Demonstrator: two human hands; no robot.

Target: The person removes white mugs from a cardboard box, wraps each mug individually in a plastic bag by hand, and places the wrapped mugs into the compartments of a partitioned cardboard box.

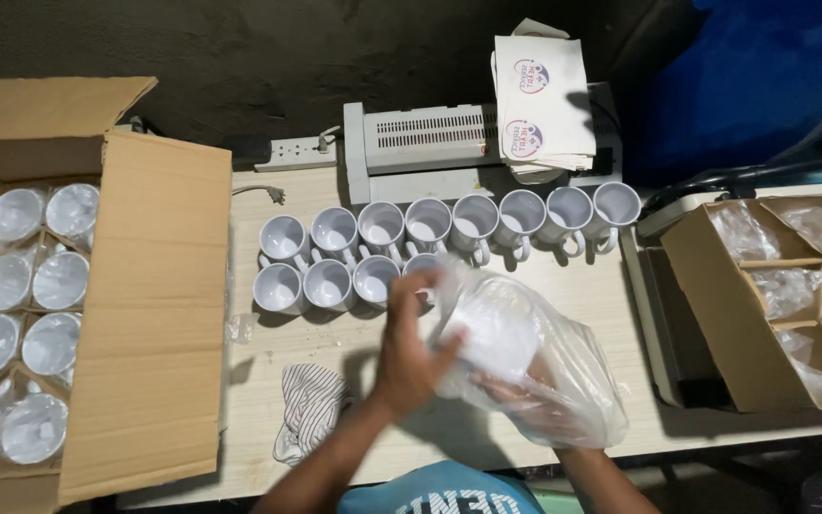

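On table, bagged mug [492,338], boxed mugs [26,286]

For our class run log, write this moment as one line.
left hand: on bag | right hand: inside clear plastic bag around mug | mugs in rows | open box at left
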